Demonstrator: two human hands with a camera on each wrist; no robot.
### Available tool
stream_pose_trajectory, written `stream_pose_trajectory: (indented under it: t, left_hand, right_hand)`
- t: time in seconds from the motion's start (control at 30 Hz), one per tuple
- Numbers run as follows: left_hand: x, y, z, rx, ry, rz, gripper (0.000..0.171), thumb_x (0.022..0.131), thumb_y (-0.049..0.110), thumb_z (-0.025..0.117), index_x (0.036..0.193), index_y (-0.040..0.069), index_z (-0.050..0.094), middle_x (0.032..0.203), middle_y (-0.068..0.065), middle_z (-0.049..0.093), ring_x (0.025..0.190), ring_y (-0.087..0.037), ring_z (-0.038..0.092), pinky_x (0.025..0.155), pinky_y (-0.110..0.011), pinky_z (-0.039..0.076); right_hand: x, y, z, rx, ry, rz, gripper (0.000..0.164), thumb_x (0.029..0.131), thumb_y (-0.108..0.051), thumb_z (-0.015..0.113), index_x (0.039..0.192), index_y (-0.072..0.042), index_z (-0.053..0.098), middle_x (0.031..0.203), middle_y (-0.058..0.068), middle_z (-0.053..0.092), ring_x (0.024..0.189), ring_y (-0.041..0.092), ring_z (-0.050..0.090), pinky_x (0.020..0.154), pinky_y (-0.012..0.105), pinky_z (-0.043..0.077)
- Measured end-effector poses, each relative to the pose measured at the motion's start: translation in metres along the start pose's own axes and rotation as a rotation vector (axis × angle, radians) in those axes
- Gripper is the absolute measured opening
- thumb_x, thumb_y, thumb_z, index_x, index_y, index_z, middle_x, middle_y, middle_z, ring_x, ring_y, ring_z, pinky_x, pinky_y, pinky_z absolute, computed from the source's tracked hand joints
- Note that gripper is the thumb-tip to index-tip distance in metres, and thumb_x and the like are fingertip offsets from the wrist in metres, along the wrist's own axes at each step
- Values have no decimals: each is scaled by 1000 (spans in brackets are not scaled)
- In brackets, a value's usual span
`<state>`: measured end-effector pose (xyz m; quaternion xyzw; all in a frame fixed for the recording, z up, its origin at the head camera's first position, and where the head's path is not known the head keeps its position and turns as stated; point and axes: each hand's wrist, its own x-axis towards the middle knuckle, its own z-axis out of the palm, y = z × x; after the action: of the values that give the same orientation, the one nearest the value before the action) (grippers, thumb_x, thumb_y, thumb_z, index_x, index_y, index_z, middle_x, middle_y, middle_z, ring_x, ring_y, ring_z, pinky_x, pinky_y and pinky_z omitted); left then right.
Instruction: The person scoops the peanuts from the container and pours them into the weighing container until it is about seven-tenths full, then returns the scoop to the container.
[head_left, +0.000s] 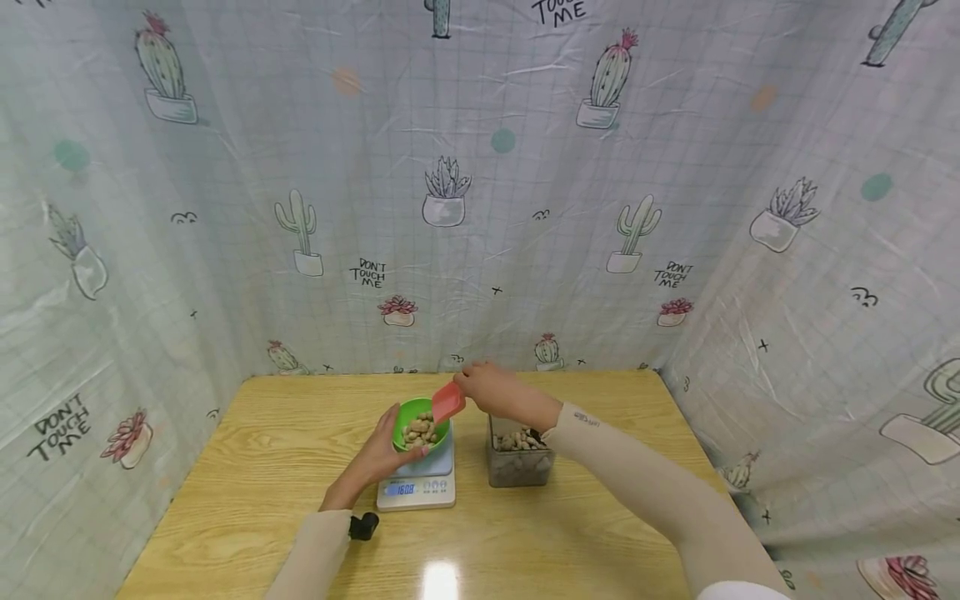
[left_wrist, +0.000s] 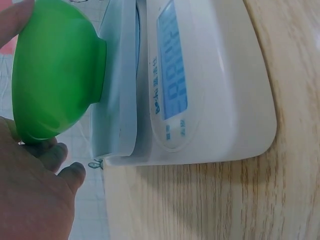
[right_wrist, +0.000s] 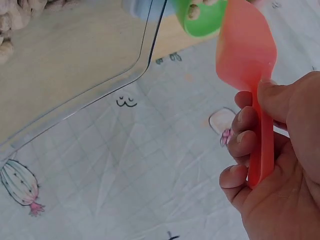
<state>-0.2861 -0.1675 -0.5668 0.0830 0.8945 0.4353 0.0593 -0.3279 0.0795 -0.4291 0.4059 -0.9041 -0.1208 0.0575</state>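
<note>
A green bowl (head_left: 408,409) with peanuts (head_left: 422,431) in it sits on the platform of a white kitchen scale (head_left: 405,501), whose display is lit. My left hand (head_left: 381,455) holds the bowl by its sides, thumb and fingers spread around the rim; in the left wrist view the bowl's foot meets the pale blue platform. My right hand (head_left: 498,392) grips the handle of a red scoop (head_left: 448,402), fingers curled round it in the right wrist view. The scoop's head tilts down over the bowl's right rim. What the scoop carries is hidden.
To the right of the scale, below my right forearm, stands a clear rectangular container (head_left: 519,473) with more unshelled peanuts. Both it and the scale are on a wooden table (head_left: 285,467). A cactus-print curtain (head_left: 480,250) surrounds the table at the back and sides.
</note>
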Motion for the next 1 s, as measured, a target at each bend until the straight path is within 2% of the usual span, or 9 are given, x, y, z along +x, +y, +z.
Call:
stream_pose_trajectory:
  t: [0.1, 0.23, 0.37, 0.6, 0.77, 0.83, 1.0]
  left_hand:
    - [-1, 0, -1, 13, 0, 3, 116, 81, 51, 76, 158, 4, 4, 164, -21, 5, 146, -49, 23, 112, -65, 29]
    - [-3, 4, -4, 38, 36, 32, 113, 84, 47, 74, 159, 7, 0, 165, -19, -3, 146, -51, 21, 111, -66, 30]
    - [-5, 13, -7, 52, 86, 89, 105, 87, 44, 71, 159, 6, 4, 165, -18, 0, 145, -51, 24, 109, -67, 31]
    - [-8, 32, -9, 18, 102, 129, 102, 88, 43, 71, 160, 17, 4, 166, -13, 3, 146, -47, 25, 109, -67, 31]
    - [-7, 51, -2, -35, 93, 167, 101, 87, 43, 72, 160, 26, 3, 167, -8, 2, 149, -44, 19, 110, -68, 29]
    - [-4, 61, 2, -46, 78, 194, 101, 87, 45, 71, 159, 29, 2, 167, -7, 1, 148, -45, 20, 108, -67, 32]
    - [3, 80, 13, -21, 54, 245, 101, 87, 51, 68, 159, 29, 0, 167, -6, 1, 149, -44, 20, 108, -66, 33]
  right_hand:
    - [-8, 5, -1, 68, 32, 13, 20, 100, -15, 57, 119, -14, 63, 112, 1, 68, 103, 18, 65, 93, 35, 51]
    - [-19, 12, 3, 158, 115, 20, 17, 102, -22, 54, 111, -12, 64, 102, 2, 67, 94, 18, 64, 85, 33, 52]
    - [-33, 18, 10, 198, 186, 31, 13, 100, -21, 56, 106, -12, 64, 94, 1, 64, 85, 16, 61, 76, 31, 51]
    - [-59, 25, 24, 259, 244, 70, 14, 100, -18, 57, 110, -11, 63, 97, 2, 65, 87, 17, 62, 76, 31, 52]
    - [-77, 34, 28, 321, 250, 134, 16, 101, -16, 54, 114, -10, 62, 103, 4, 65, 90, 18, 62, 76, 32, 52]
    - [-85, 38, 28, 348, 256, 163, 18, 102, -17, 53, 115, -9, 63, 104, 4, 65, 91, 18, 62, 76, 33, 53]
    - [-97, 45, 28, 377, 271, 180, 20, 103, -18, 51, 115, -8, 63, 100, 3, 64, 86, 16, 60, 74, 33, 51]
